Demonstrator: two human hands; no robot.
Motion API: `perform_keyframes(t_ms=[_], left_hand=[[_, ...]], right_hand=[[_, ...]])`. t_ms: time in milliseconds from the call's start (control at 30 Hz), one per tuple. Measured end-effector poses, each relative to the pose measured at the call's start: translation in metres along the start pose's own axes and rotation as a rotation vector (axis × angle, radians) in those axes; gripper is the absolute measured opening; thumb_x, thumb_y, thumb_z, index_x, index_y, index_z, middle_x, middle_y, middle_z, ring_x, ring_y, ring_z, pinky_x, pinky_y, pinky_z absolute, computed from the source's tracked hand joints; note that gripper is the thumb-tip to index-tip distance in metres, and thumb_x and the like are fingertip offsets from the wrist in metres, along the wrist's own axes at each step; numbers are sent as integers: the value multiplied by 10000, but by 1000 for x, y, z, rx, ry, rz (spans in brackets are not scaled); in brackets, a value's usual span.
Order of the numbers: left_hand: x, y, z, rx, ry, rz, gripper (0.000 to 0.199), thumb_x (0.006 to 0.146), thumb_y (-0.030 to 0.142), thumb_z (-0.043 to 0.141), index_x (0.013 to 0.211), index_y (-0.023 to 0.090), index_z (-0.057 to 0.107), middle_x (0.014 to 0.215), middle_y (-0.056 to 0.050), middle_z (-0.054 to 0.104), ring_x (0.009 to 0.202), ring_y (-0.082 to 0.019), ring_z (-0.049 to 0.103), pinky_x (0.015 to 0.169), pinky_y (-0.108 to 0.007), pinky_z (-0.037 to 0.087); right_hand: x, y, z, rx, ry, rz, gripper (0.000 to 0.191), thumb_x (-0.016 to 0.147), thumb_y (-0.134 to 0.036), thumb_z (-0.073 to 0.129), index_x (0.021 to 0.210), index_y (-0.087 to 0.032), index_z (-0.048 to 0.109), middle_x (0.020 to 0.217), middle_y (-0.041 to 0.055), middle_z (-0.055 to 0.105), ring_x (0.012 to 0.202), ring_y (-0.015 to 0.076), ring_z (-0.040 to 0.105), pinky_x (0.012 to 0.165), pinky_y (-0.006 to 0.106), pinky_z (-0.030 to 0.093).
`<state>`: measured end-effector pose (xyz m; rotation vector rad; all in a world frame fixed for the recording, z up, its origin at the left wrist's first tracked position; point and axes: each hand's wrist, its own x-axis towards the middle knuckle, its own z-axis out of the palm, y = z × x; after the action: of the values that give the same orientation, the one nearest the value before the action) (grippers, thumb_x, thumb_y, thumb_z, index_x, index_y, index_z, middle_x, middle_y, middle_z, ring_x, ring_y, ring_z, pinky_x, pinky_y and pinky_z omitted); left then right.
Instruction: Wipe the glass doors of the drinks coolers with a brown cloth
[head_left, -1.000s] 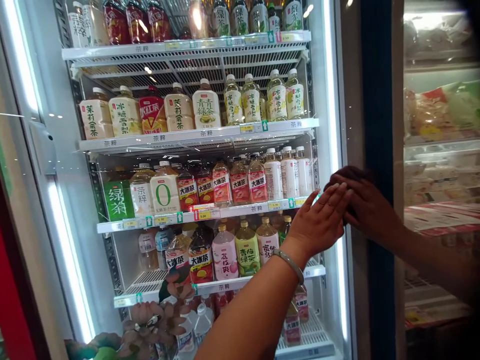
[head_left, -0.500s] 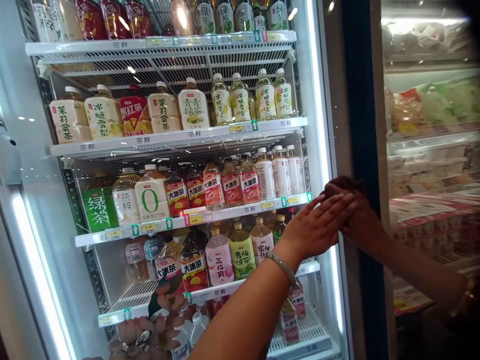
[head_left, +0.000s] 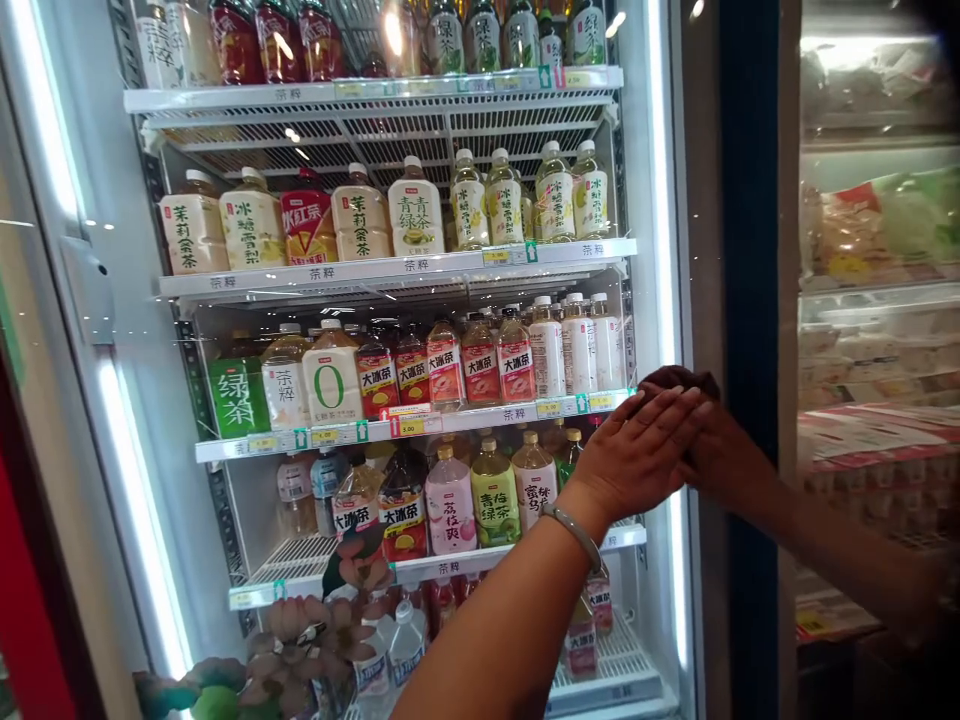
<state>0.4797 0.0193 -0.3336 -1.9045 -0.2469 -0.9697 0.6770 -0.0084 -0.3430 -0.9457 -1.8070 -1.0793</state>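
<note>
My left hand [head_left: 634, 450], with a pale bracelet [head_left: 574, 535] at the wrist, reaches up to the right across the cooler's glass. Its fingers lie extended and close together, back towards me. Beneath and beyond the fingertips shows a dark brown cloth-like bundle [head_left: 682, 380], pressed at the glass; the palm and most of the bundle are hidden. The hand's reflection [head_left: 720, 440] meets it from the right. Behind the glass stand rows of drink bottles [head_left: 334, 385] on white shelves [head_left: 420, 428]. My right hand is out of view.
A bright light strip [head_left: 658, 200] runs down the cooler's right side, beside a dark blue frame [head_left: 739, 250]. Another light strip [head_left: 142, 520] lines the left. Flower shapes [head_left: 300, 640] show at the lower glass. Reflected packaged goods [head_left: 885, 240] appear at the right.
The view has turned slightly left, so the shelves sit farther right in the picture and a red strip shows at the left edge. My left hand stays pressed near the right light strip.
</note>
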Motion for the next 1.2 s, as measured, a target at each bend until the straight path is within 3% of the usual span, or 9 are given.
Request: perform_keyframes(t_ms=[133,267,500,600,700,833,1000,1100,1200], left_hand=[[2,3,6,12,-1,-55,658,986,252,358,1633,138,325,1720,-6,320,1616,-183,130,1354,-400,186],[-1,2,10,-29,26,-175,685,944,243,408,1615,112,366,1703,-49,355,1612,-201,181,1351,-419,210],[-37,-29,-15,-24,79,-167,740,926,273,459,1636,126,311,1706,-39,342,1637,-184,107,1361,-480,145],[-43,-45,-19,3,98,-278,807,912,243,492,1656,94,219,1712,-78,325,1641,-199,102,1361,-496,99],[-46,-51,-17,12,85,-342,820,916,243,505,1654,63,196,1713,-120,311,1638,-219,141,1357,-486,106],[-56,-48,-15,27,87,-308,759,944,261,482,1639,59,253,1707,-115,327,1633,-224,172,1355,-470,117],[-61,-44,-17,23,66,-279,763,949,262,473,1649,73,237,1709,-93,332,1640,-211,132,1358,-466,129],[-60,-43,-16,31,97,-275,772,932,253,487,1646,74,252,1698,-87,363,1642,-204,116,1363,-447,109],[-60,-43,-16,32,134,-296,773,925,251,491,1644,83,262,1691,-81,380,1643,-197,109,1362,-447,104]], right_hand=[[36,13,-10,-62,150,117,494,950,-323,585,1442,-358,557,1538,75,547,1428,363,523,1222,602,415],[75,-12,-4,9,195,180,349,998,-303,504,1318,-269,641,1502,104,580,1440,318,507,1252,569,375],[11,6,-12,-38,-154,-111,427,910,-323,654,1336,-302,634,1563,75,544,1440,331,525,1201,572,451],[38,10,-15,-52,-6,42,400,873,-302,672,1270,-259,650,1580,106,515,1476,367,471,1230,594,408],[76,-20,-3,-34,181,174,458,847,-245,659,1303,-243,622,1566,111,520,1485,373,452,1266,621,350],[54,-54,15,24,33,-84,495,874,-243,662,1363,-296,606,1563,45,539,1501,356,443,1219,641,418],[7,-20,7,-56,-161,-360,525,896,-344,719,1404,-395,596,1539,7,576,1404,288,568,1177,513,500],[42,-15,5,-37,-22,-209,487,897,-374,696,1373,-310,618,1552,55,554,1478,337,480,1218,578,438],[85,-49,19,16,214,51,429,900,-293,646,1329,-284,641,1508,74,577,1489,357,454,1229,630,404]])
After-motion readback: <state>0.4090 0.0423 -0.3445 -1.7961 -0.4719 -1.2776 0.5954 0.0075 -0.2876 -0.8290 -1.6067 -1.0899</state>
